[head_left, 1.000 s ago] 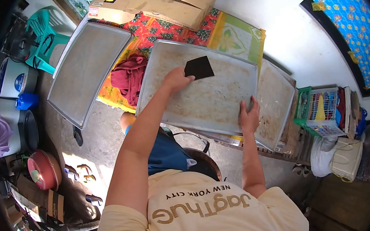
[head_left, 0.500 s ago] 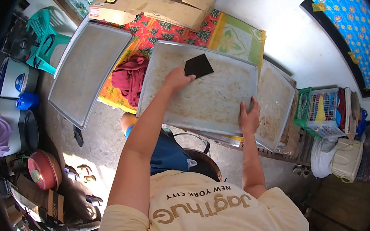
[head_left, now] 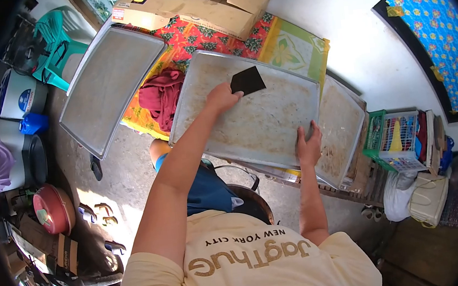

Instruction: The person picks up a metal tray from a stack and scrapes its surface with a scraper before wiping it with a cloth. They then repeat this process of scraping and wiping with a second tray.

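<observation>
Black sheet (head_left: pixel 248 80), likely light, is pinched left-edge by left hand (head_left: pixel 223 96); tray (head_left: pixel 257 118), probably rigid, is best held by rim, where half-open right hand (head_left: pixel 309 144) is rested.

green chair (head_left: pixel 51 29) | open cardboard box (head_left: pixel 185 5) | blue container (head_left: pixel 34 123) | red tub (head_left: pixel 50 211)

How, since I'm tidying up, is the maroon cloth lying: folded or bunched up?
Bunched up: the maroon cloth lies in a creased heap beside the metal tray that the right hand touches, with no squared layers showing.
</observation>
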### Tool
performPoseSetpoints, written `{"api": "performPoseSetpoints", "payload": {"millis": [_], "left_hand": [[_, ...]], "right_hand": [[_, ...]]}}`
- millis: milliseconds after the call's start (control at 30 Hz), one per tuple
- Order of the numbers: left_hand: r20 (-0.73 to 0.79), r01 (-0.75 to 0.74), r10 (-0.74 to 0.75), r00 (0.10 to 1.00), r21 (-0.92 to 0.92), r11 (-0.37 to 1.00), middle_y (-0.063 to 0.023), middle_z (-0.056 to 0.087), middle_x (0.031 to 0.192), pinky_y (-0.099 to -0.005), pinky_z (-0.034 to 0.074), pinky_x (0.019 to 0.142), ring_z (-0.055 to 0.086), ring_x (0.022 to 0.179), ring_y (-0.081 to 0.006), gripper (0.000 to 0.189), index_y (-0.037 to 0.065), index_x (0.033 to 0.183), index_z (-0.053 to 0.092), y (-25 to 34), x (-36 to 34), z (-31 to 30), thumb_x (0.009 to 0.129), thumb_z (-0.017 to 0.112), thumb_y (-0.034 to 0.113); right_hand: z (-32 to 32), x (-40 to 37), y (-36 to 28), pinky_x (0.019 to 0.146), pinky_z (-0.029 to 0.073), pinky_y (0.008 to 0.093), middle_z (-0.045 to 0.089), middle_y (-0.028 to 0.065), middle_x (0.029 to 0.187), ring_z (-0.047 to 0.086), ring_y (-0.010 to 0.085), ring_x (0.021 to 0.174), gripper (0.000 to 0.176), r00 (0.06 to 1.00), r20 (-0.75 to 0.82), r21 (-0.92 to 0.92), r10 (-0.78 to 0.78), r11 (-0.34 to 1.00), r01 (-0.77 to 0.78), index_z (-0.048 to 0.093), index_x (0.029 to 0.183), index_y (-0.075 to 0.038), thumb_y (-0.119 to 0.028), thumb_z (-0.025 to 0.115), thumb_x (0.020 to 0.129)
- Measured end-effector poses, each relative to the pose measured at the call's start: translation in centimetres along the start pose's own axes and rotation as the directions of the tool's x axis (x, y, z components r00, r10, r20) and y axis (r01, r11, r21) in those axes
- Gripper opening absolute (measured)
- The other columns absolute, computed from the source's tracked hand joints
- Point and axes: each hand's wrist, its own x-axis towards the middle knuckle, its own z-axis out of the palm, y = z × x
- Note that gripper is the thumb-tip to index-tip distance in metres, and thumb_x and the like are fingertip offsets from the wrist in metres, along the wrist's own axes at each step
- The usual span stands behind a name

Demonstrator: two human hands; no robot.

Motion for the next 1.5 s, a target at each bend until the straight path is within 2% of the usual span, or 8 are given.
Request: {"api": "performPoseSetpoints", "payload": {"millis": [133,233,333,433,533,633,733,1500], "left_hand": [[0.060,-0.092,0.093,0.994,-0.012,0.996,-0.0182,0.073,0.094,-0.0406,0.052,0.080,0.070,0.089,-0.0315,0.037,0.005,0.099,0.073,-0.9,0.8,0.6,0.080,0.075,0.037],[-0.119,0.005,-0.008,0.993,-0.026,1.000,-0.0176,0.073,0.092,-0.0389,0.052,0.078,0.071,0.086,-0.0293,0.035,0.003,0.099,0.073,-1.0,0.6,0.5,0.081,0.076,0.032],[0.116,-0.076,0.092,0.989,-0.132,0.988,-0.0168,0.073,0.090,-0.0379,0.052,0.078,0.071,0.084,-0.0286,0.033,0.000,0.099,0.072,-2.0,0.7,-0.1,0.082,0.075,0.028],[-0.029,-0.041,0.038,0.999,-0.132,0.990,-0.0153,0.073,0.087,-0.0369,0.052,0.077,0.070,0.081,-0.0265,0.032,0.000,0.098,0.072,-2.4,0.0,-0.4,0.081,0.076,0.027],[0.054,-0.081,0.089,0.995,-0.129,0.988,-0.0189,0.072,0.093,-0.0428,0.052,0.081,0.069,0.090,-0.0356,0.034,0.006,0.095,0.074,-3.1,0.5,-0.3,0.081,0.074,0.036],[-0.040,-0.025,0.021,0.999,-0.111,0.994,-0.0189,0.072,0.094,-0.0427,0.052,0.082,0.069,0.091,-0.0350,0.035,0.006,0.097,0.074,-3.1,0.4,-0.1,0.080,0.074,0.037],[0.085,-0.074,0.080,0.993,-0.073,0.995,-0.0188,0.072,0.095,-0.0425,0.052,0.082,0.069,0.092,-0.0348,0.036,0.006,0.098,0.074,-3.3,0.6,-0.2,0.081,0.073,0.038],[0.036,-0.034,0.037,0.999,-0.083,0.996,-0.0170,0.073,0.094,-0.0421,0.052,0.082,0.070,0.091,-0.0340,0.036,0.008,0.095,0.074,-2.7,0.4,-0.5,0.081,0.073,0.041]], "right_hand": [[0.0,0.0,-0.1,0.101,0.045,0.0470,0.050,0.0127,0.142,0.050,0.0356,0.129,0.057,1.000,-0.001,-0.014,0.004,1.000,-0.004,0.049,0.140,-0.018,-0.048,0.060,0.092],[0.0,0.1,-0.1,0.101,0.044,0.0471,0.050,0.0127,0.142,0.050,0.0357,0.129,0.057,1.000,-0.005,-0.005,0.000,1.000,0.000,0.050,0.139,-0.017,-0.048,0.060,0.092],[0.0,0.0,-0.1,0.101,0.044,0.0469,0.050,0.0131,0.142,0.050,0.0357,0.129,0.057,1.000,-0.012,0.003,-0.008,1.000,0.008,0.050,0.139,-0.017,-0.048,0.060,0.092],[-0.2,-0.1,-0.5,0.101,0.045,0.0466,0.050,0.0131,0.142,0.050,0.0353,0.129,0.056,1.000,-0.007,0.002,0.005,1.000,-0.005,0.050,0.139,-0.017,-0.048,0.060,0.093],[0.0,0.0,-0.3,0.101,0.045,0.0461,0.051,0.0127,0.141,0.050,0.0347,0.130,0.056,1.000,-0.017,-0.010,-0.014,1.000,0.013,0.050,0.139,-0.017,-0.047,0.060,0.093],[-0.2,0.0,-0.7,0.101,0.045,0.0467,0.050,0.0126,0.142,0.049,0.0347,0.131,0.056,1.000,0.010,-0.004,0.017,1.000,-0.017,0.050,0.139,-0.017,-0.047,0.060,0.093],[-0.2,0.0,-0.5,0.101,0.044,0.0474,0.049,0.0126,0.143,0.048,0.0349,0.132,0.056,1.000,0.008,-0.012,0.011,1.000,-0.011,0.049,0.139,-0.018,-0.047,0.060,0.093],[0.2,0.0,0.0,0.100,0.045,0.0474,0.050,0.0134,0.142,0.050,0.0359,0.129,0.057,1.000,-0.022,-0.018,-0.022,1.000,0.021,0.050,0.139,-0.018,-0.048,0.060,0.093]]}}
